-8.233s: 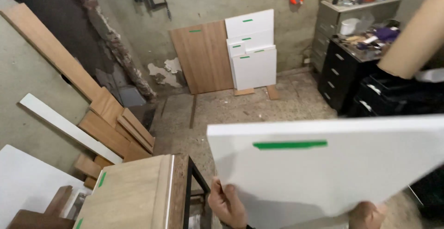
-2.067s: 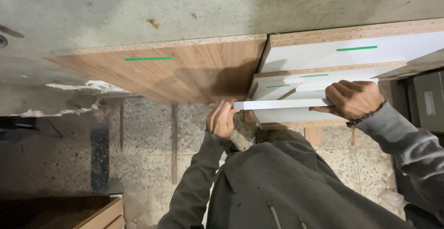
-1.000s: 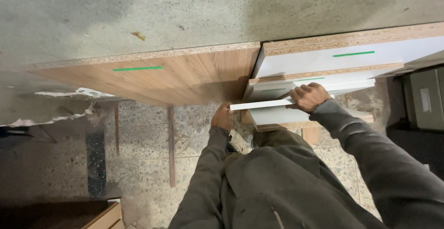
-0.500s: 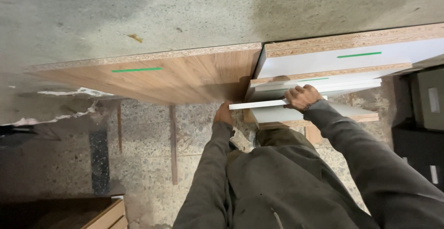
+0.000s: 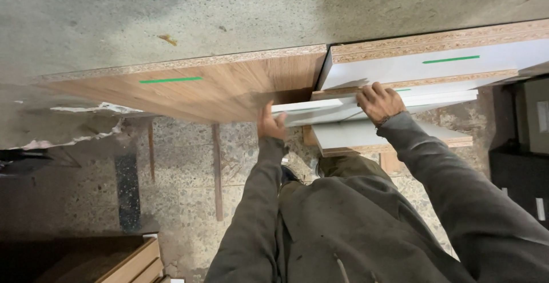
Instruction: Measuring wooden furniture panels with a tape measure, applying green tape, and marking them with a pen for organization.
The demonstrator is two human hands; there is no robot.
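1. A wood-grain panel (image 5: 229,88) leans against the wall ahead of me, a strip of green tape (image 5: 170,80) on its face and a raw chipboard edge along its top.
2. The concrete wall (image 5: 229,8) is rough and grey, with plaster flaking off at the lower left (image 5: 74,117).
3. The speckled stone floor (image 5: 183,186) carries a thin wooden strip (image 5: 217,171) lying lengthwise and a dark slat (image 5: 127,186) beside it.
4. A light wooden piece (image 5: 134,263) sits at the bottom left.
5. Dark cabinets (image 5: 523,163) stand at the right edge.
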